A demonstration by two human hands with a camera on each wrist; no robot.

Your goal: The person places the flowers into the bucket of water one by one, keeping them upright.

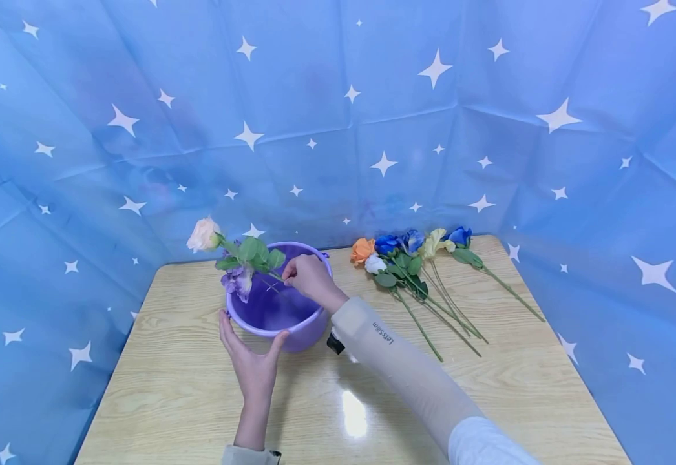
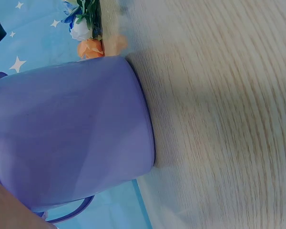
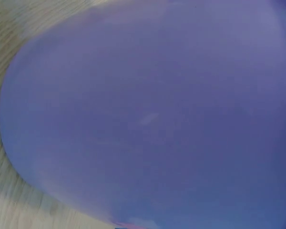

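Observation:
A purple bucket (image 1: 297, 332) stands upright on the table. My left hand (image 1: 252, 368) rests spread against its front left side, thumb and fingers touching near the rim; in the left wrist view, part of this hand shows at the lower left of the bucket (image 2: 71, 133). My right hand (image 1: 310, 279) is above the bucket's mouth and pinches the green stem of a pale pink rose (image 1: 203, 234). The rose's head leans out beyond the left rim. Under its leaves, a purple flower (image 1: 238, 282) hangs over that rim. The bucket wall (image 3: 148, 114) fills the right wrist view.
On the right of the wooden table (image 1: 158, 387) lie several artificial flowers, among them an orange rose (image 1: 362, 250), a white rose (image 1: 375, 264), a pale yellow flower (image 1: 433, 245) and a blue rose (image 1: 461, 236). A blue star-patterned curtain (image 1: 315, 174) surrounds the table.

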